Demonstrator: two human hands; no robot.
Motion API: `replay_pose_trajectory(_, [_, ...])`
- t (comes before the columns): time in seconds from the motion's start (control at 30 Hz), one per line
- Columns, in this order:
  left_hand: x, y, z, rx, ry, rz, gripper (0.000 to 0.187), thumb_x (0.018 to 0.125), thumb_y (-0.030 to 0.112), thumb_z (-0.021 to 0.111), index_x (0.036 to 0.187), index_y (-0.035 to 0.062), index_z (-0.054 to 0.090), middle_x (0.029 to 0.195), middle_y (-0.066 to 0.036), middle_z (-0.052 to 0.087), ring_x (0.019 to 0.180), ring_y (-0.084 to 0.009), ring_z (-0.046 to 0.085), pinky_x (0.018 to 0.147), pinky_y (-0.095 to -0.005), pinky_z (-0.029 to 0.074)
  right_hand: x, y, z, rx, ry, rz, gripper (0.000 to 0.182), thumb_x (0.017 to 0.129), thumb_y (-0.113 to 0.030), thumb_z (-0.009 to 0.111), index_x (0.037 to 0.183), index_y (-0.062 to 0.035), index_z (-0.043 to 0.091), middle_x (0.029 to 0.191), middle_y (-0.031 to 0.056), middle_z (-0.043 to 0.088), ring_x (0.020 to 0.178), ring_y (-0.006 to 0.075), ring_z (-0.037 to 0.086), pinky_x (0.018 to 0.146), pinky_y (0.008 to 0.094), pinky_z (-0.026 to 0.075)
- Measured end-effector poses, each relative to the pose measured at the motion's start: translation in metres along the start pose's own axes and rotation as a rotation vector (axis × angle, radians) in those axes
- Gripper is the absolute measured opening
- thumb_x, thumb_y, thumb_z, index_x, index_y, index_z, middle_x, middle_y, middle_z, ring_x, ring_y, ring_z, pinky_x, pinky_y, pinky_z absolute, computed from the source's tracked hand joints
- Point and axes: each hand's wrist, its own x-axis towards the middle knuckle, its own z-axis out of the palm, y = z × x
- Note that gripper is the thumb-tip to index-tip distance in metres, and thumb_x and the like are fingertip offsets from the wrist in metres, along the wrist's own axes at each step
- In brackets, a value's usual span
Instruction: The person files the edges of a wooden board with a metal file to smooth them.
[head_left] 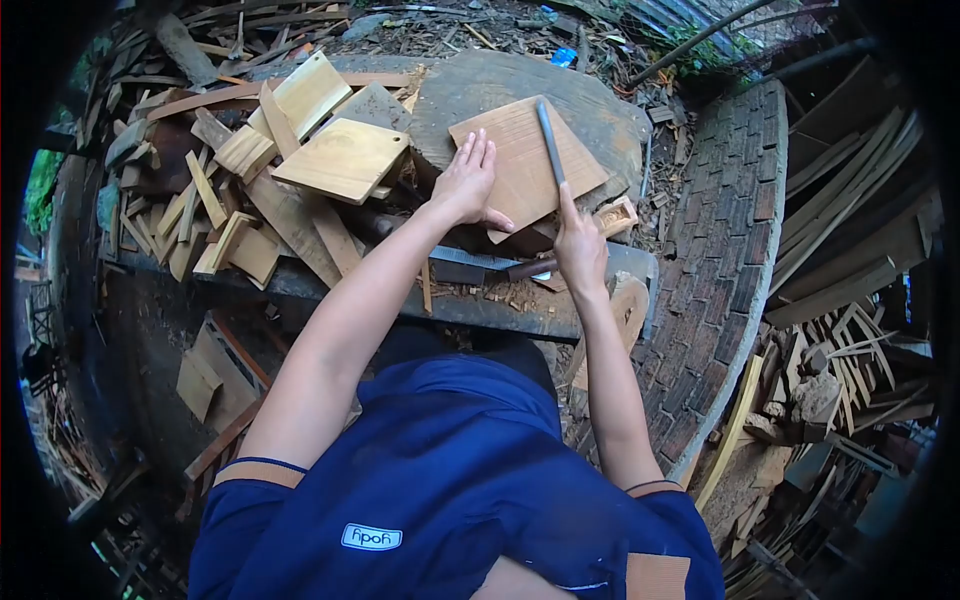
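**Around the workbench**

I see a pile of wooden offcuts at ten o'clock, one pale square board lying on top. A curved brick wall runs at three o'clock, with wood strips leaning beyond it. Wood chips litter the bench edge.

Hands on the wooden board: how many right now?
2. The left hand lies flat on the wooden board at its left edge; the right hand grips a metal tool laid across its right part.
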Motion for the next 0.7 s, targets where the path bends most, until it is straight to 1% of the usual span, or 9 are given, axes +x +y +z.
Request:
replay_pose_trajectory(0.1, [0.001,0.000,0.000,0.003,-0.008,-0.003,0.144,0.044,0.067,0.082,0.144,-0.0119,0.015,0.153,-0.031,0.010,0.145,-0.0401,0.009,0.118,-0.0415,0.017,0.035,0.005,0.008,0.007,0.021,0.027,0.051,0.092,-0.009,0.046,0.141,-0.0181,0.043,0.085,0.0233,0.064,0.077,0.0404,0.064,0.068,0.0496,0.051])
replay_pose_trajectory(0.17, [0.001,0.001,-0.001,0.020,-0.018,-0.003,0.144,0.044,0.067,0.082,0.144,-0.0119,0.014,0.153,-0.030,0.009,0.145,-0.0399,0.009,0.119,-0.0414,0.017,0.027,0.007,0.009,0.020,0.032,0.013,0.051,0.091,-0.009,0.046,0.141,-0.0160,0.043,0.084,0.0228,0.064,0.079,0.0406,0.063,0.069,0.0497,0.050])
replay_pose_trajectory(0.3, [0.001,0.001,-0.001,-0.003,-0.035,-0.012,0.145,0.045,0.067,0.082,0.144,-0.0125,0.014,0.153,-0.031,0.009,0.145,-0.0400,0.009,0.119,-0.0410,0.016,-0.020,-0.005,-0.002,0.058,-0.045,0.023,0.054,0.091,-0.009,0.047,0.143,-0.0204,0.041,0.082,0.0250,0.063,0.072,0.0418,0.063,0.066,0.0514,0.050])
replay_pose_trajectory(0.33, [0.000,-0.001,0.001,0.003,-0.022,0.006,0.145,0.046,0.071,0.079,0.144,-0.0136,0.013,0.153,-0.032,0.009,0.144,-0.0413,0.008,0.119,-0.0416,0.014,-0.024,-0.002,-0.001,0.031,-0.040,0.004,0.055,0.089,-0.008,0.048,0.143,-0.0214,0.042,0.079,0.0238,0.061,0.068,0.0416,0.063,0.063,0.0509,0.051])
replay_pose_trajectory(0.37, [-0.002,0.000,0.004,-0.001,-0.031,0.003,0.145,0.046,0.071,0.079,0.144,-0.0136,0.013,0.153,-0.032,0.009,0.144,-0.0413,0.008,0.119,-0.0416,0.014,-0.028,0.003,0.000,0.005,-0.033,-0.007,0.057,0.088,-0.007,0.049,0.142,-0.0224,0.043,0.077,0.0226,0.060,0.065,0.0414,0.063,0.060,0.0504,0.052])
replay_pose_trajectory(0.43, [-0.001,0.010,0.002,0.042,0.011,-0.041,0.146,0.047,0.075,0.076,0.144,-0.0143,0.012,0.152,-0.033,0.008,0.144,-0.0425,0.007,0.119,-0.0424,0.013,-0.005,0.016,0.011,0.032,0.104,-0.082,0.055,0.089,-0.009,0.048,0.142,-0.0211,0.042,0.076,0.0234,0.061,0.067,0.0420,0.064,0.061,0.0515,0.052])
replay_pose_trajectory(0.5, [0.000,0.012,0.003,0.062,-0.002,-0.030,0.146,0.048,0.076,0.075,0.144,-0.0144,0.012,0.152,-0.033,0.008,0.144,-0.0426,0.007,0.119,-0.0427,0.013,0.028,0.024,0.017,0.013,0.113,-0.018,0.054,0.090,-0.010,0.048,0.142,-0.0207,0.041,0.075,0.0230,0.061,0.067,0.0419,0.064,0.061,0.0518,0.052])
replay_pose_trajectory(0.6, [0.000,0.010,0.000,0.102,-0.011,-0.032,0.146,0.048,0.078,0.073,0.143,-0.0151,0.013,0.152,-0.034,0.008,0.144,-0.0428,0.007,0.119,-0.0433,0.014,0.036,0.022,0.019,-0.028,0.091,0.013,0.054,0.090,-0.009,0.047,0.142,-0.0212,0.041,0.075,0.0233,0.062,0.068,0.0419,0.064,0.061,0.0516,0.052])
replay_pose_trajectory(0.7, [0.001,0.008,0.003,0.079,-0.019,-0.044,0.145,0.048,0.078,0.073,0.142,-0.0158,0.014,0.152,-0.034,0.008,0.144,-0.0427,0.007,0.118,-0.0436,0.015,-0.009,0.005,0.003,0.011,0.068,0.000,0.055,0.090,-0.009,0.048,0.143,-0.0214,0.041,0.076,0.0234,0.061,0.067,0.0416,0.064,0.060,0.0515,0.052])
